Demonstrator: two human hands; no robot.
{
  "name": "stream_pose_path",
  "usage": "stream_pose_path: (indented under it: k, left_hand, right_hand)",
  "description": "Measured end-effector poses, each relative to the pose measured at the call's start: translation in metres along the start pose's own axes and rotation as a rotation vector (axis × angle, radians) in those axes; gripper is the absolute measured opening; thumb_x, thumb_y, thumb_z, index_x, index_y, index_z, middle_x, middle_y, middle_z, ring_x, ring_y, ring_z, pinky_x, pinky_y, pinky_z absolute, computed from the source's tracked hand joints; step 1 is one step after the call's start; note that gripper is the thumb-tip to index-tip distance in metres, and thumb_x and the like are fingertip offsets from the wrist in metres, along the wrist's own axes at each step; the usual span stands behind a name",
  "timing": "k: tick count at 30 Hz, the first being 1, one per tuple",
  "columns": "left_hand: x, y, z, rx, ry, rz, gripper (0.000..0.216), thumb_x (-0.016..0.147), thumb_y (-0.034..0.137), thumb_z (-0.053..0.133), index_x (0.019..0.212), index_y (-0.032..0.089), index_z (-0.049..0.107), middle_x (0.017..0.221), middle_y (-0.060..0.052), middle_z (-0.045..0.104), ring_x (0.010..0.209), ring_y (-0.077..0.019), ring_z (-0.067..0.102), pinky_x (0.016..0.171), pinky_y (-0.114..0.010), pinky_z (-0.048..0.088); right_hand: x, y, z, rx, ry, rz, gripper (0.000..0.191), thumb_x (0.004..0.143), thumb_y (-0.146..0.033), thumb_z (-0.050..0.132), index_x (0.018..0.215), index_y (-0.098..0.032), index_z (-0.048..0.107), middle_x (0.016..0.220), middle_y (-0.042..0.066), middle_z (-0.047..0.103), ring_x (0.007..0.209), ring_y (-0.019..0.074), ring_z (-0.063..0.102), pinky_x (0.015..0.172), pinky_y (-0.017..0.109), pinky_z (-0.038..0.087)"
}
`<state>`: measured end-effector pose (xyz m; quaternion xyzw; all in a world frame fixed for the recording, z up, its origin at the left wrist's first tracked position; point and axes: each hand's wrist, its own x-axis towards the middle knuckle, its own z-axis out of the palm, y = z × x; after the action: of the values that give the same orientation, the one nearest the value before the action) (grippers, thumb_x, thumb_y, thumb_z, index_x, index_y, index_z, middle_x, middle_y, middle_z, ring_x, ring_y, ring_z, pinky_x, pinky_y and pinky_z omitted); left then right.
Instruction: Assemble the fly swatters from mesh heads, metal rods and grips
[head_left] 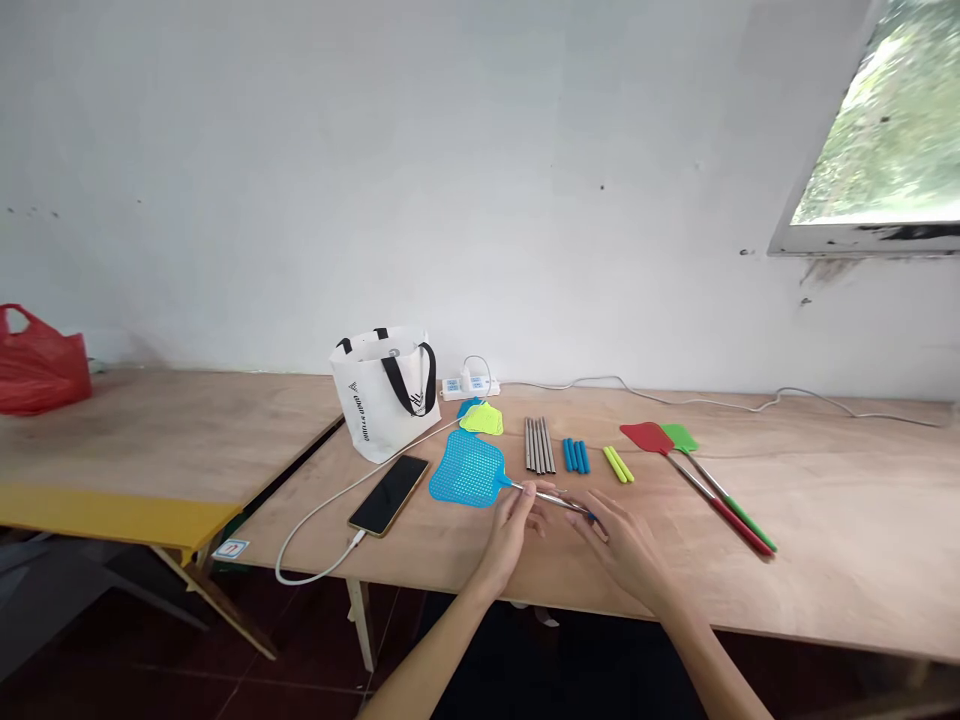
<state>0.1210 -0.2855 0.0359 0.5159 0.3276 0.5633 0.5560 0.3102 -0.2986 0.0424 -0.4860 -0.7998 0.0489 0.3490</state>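
The left hand (516,522) and right hand (621,542) both pinch the blue swatter (469,470) by its thin rod, steadying it while its head rests on the table (825,530).

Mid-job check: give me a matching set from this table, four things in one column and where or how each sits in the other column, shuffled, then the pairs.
Things:
1. phone
2. blue fly swatter
3. metal rods
4. red fly swatter

Places or states:
A. lies to the right, beside the green fly swatter
B. rod gripped by the left hand and right hand
C. plugged into the white cable
D. in a row between the yellow swatter head and the blue grips

Pairs: 1-C, 2-B, 3-D, 4-A
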Motion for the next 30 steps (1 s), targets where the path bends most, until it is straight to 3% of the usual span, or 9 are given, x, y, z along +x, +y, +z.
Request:
stream_pose_path:
  k: [5, 8, 12, 14, 17, 19, 23, 30]
  left_hand:
    - [-0.009, 0.002, 0.011, -0.036, 0.088, 0.088, 0.049, 0.098, 0.060, 0.050, 0.088, 0.016, 0.072, 0.109, -0.013, 0.072, 0.103, -0.0263, 0.066, 0.083, -0.033, 0.052]
    - [-0.004, 0.013, 0.003, -0.139, 0.203, 0.120, 0.047, 0.094, 0.061, 0.056, 0.079, 0.018, 0.065, 0.096, -0.010, 0.073, 0.102, -0.0264, 0.067, 0.091, -0.037, 0.049]
    - [0.015, 0.043, -0.040, -0.300, 0.381, 0.254, 0.048, 0.083, 0.063, 0.071, 0.071, 0.019, 0.054, 0.072, -0.002, 0.063, 0.083, -0.0215, 0.067, 0.088, -0.037, 0.050]
    - [0.023, 0.058, -0.067, -0.343, 0.464, 0.338, 0.050, 0.077, 0.061, 0.079, 0.069, 0.019, 0.052, 0.067, 0.002, 0.056, 0.075, -0.0176, 0.064, 0.084, -0.034, 0.051]
    - [0.028, 0.072, -0.099, -0.399, 0.563, 0.365, 0.051, 0.077, 0.058, 0.080, 0.068, 0.020, 0.049, 0.064, 0.005, 0.050, 0.070, -0.0143, 0.060, 0.077, -0.028, 0.050]
    - [0.028, 0.075, -0.109, -0.411, 0.593, 0.344, 0.048, 0.080, 0.057, 0.078, 0.070, 0.020, 0.049, 0.064, 0.005, 0.049, 0.070, -0.0137, 0.060, 0.074, -0.027, 0.049]
    - [0.027, 0.073, -0.108, -0.394, 0.588, 0.307, 0.048, 0.083, 0.059, 0.073, 0.072, 0.020, 0.049, 0.068, 0.003, 0.053, 0.072, -0.0147, 0.059, 0.068, -0.026, 0.048]
    - [0.028, 0.066, -0.100, -0.349, 0.643, 0.426, 0.053, 0.084, 0.063, 0.069, 0.065, 0.020, 0.045, 0.062, 0.002, 0.056, 0.066, -0.0146, 0.059, 0.070, -0.028, 0.050]
  right_hand:
    - [-0.003, -0.025, 0.011, -0.257, 0.147, -0.051, 0.046, 0.107, -0.051, 0.031, 0.102, -0.029, 0.072, 0.096, 0.003, 0.077, 0.070, 0.0162, 0.069, 0.052, 0.025, 0.035]
    - [-0.002, -0.017, 0.009, -0.338, 0.176, -0.082, 0.045, 0.108, -0.047, 0.032, 0.099, -0.028, 0.072, 0.090, 0.003, 0.076, 0.071, 0.0148, 0.068, 0.055, 0.025, 0.032]
    - [0.001, 0.033, -0.015, -0.342, 0.168, -0.137, 0.043, 0.107, -0.044, 0.037, 0.090, -0.026, 0.073, 0.082, 0.004, 0.074, 0.080, 0.0178, 0.065, 0.078, 0.029, 0.040]
    - [-0.001, 0.068, -0.029, -0.348, 0.204, -0.083, 0.045, 0.105, -0.049, 0.037, 0.091, -0.026, 0.074, 0.082, 0.005, 0.075, 0.080, 0.0199, 0.065, 0.084, 0.033, 0.041]
    - [-0.009, 0.112, -0.041, -0.278, 0.192, -0.005, 0.050, 0.101, -0.059, 0.038, 0.092, -0.028, 0.076, 0.089, 0.005, 0.077, 0.082, 0.0223, 0.068, 0.080, 0.035, 0.046]
    - [-0.015, 0.127, -0.044, -0.212, 0.155, 0.029, 0.051, 0.099, -0.063, 0.039, 0.093, -0.029, 0.076, 0.094, 0.005, 0.077, 0.085, 0.0236, 0.070, 0.076, 0.035, 0.049]
    - [-0.020, 0.125, -0.044, -0.156, 0.146, 0.107, 0.048, 0.097, -0.064, 0.044, 0.095, -0.029, 0.076, 0.098, 0.005, 0.077, 0.089, 0.0249, 0.071, 0.077, 0.036, 0.053]
    - [-0.020, 0.111, -0.057, -0.033, 0.033, 0.121, 0.050, 0.094, -0.068, 0.047, 0.096, -0.029, 0.078, 0.097, 0.005, 0.077, 0.088, 0.0249, 0.072, 0.073, 0.033, 0.056]
